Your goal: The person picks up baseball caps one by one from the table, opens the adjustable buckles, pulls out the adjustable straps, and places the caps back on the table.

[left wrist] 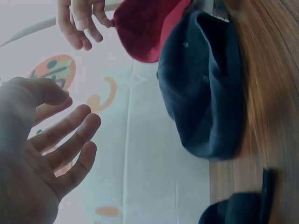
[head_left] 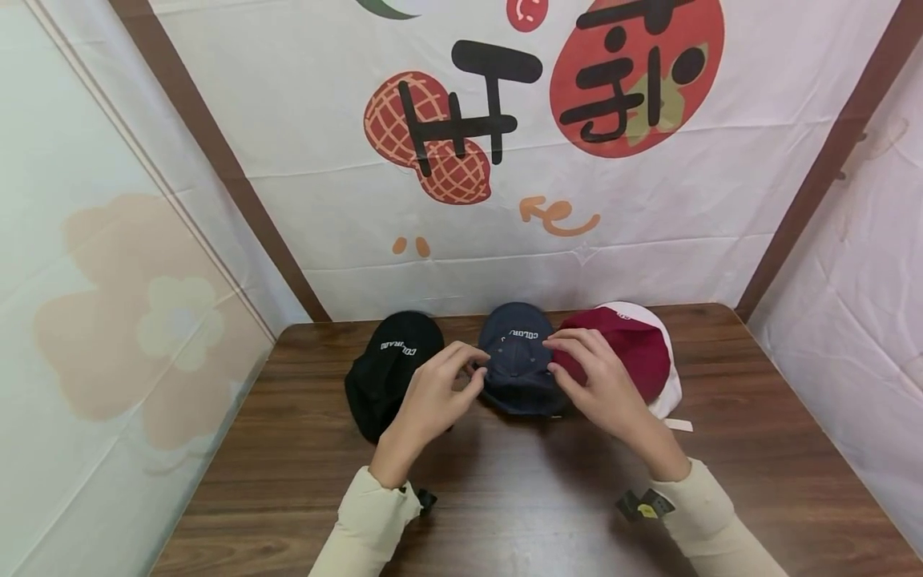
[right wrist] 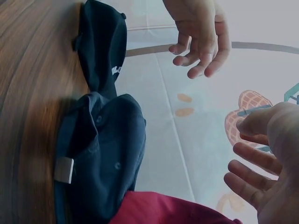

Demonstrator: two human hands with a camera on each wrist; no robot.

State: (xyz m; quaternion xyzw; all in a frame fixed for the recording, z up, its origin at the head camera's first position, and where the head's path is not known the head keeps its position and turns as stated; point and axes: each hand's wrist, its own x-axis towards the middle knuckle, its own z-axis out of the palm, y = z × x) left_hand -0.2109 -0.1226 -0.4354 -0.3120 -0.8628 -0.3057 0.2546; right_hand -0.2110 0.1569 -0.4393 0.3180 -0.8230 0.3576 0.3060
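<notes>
A navy cap [head_left: 515,361] with white lettering lies at the back middle of the table, between and below my two hands. My left hand [head_left: 440,389] hovers to its left, fingers loosely bent and holding nothing. On the other side my right hand [head_left: 602,385] hangs above the dark red cap [head_left: 645,361], its fingers also relaxed around nothing. In both wrist views, gaps show between the hands and the navy cap [left wrist: 201,88]. A black cap [head_left: 397,361] with white letters lies left of the navy one, partly behind my left hand.
A white cap [head_left: 674,389] lies partly under the dark red one, with a white tag [head_left: 679,425] beside it. The brown wooden table [head_left: 505,513] ends at a printed white cloth wall [head_left: 346,216]. More cloth hangs at the left and right sides.
</notes>
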